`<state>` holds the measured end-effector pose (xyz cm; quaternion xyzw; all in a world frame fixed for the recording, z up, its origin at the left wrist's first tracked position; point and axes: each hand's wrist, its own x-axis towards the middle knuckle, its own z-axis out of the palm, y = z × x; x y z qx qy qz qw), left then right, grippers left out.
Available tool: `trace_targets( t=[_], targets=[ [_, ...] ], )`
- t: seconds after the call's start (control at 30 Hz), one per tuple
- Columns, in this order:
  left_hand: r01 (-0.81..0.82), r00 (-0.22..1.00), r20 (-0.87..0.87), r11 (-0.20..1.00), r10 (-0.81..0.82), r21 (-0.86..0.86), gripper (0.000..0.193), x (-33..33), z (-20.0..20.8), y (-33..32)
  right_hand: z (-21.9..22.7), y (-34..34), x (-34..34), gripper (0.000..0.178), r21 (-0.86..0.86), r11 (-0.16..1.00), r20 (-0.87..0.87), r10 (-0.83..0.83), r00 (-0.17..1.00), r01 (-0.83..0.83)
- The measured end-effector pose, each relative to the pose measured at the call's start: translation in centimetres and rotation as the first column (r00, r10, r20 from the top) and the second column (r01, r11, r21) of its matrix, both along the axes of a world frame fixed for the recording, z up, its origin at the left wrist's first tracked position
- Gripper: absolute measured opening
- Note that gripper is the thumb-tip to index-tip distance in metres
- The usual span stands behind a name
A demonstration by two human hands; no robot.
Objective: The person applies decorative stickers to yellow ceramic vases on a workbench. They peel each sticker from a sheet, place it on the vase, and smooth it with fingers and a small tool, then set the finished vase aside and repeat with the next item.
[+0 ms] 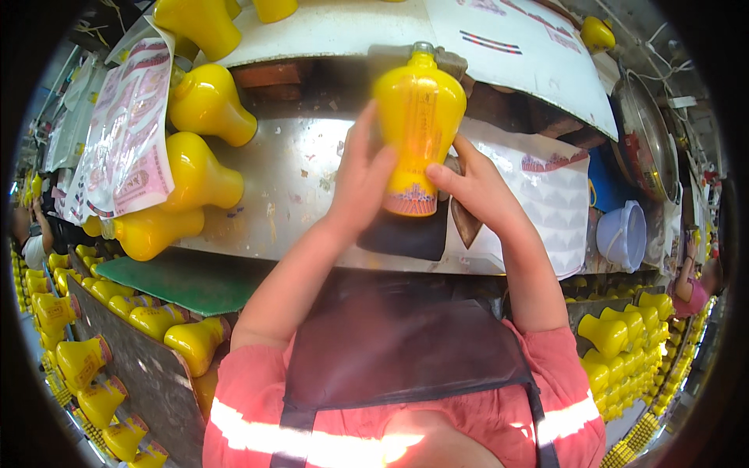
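Upper centre of the frame: a glossy yellow, broad-shouldered, clear-necked bottle [422,117], neck pointing up-frame, stands clasped between left hand [360,173] and right hand [477,186], both touching.

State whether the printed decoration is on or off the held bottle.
On: the yellow bottle between the left hand and right hand shows a patterned band across its lower end and reddish markings above.

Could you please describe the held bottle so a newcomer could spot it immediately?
Find the metal worktop. Over it, the left hand and right hand hold a yellow bottle. Its base has a patterned band, unlike plain yellow bottles at the worktop's left.
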<state>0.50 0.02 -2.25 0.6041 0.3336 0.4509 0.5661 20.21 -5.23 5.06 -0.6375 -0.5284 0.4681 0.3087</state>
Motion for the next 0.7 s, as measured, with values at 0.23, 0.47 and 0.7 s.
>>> trace_targets(
  t=[0.23, 0.47, 0.7],
  targets=[
    [-0.135, 0.968, -0.153, 0.923, 0.201, 0.359, 0.077, 1.2, 3.1, 3.1, 2.5, 1.4, -0.9, 0.086, 0.594, 0.803, 0.505, -0.422, 0.753, 0.051],
    [-0.123, 0.992, -0.018, 0.984, 0.126, 0.132, 0.032, 3.9, 5.0, 6.4, 3.2, 4.3, -1.2, 0.055, 0.431, 0.883, 0.208, -0.296, 0.932, 0.185],
    [-0.184, 0.962, -0.152, 0.950, 0.227, 0.253, 0.026, 4.3, 5.9, 5.8, 2.9, 4.9, 0.1, 0.046, 0.254, 0.931, -0.291, -0.185, 0.939, 0.262]
  ],
)
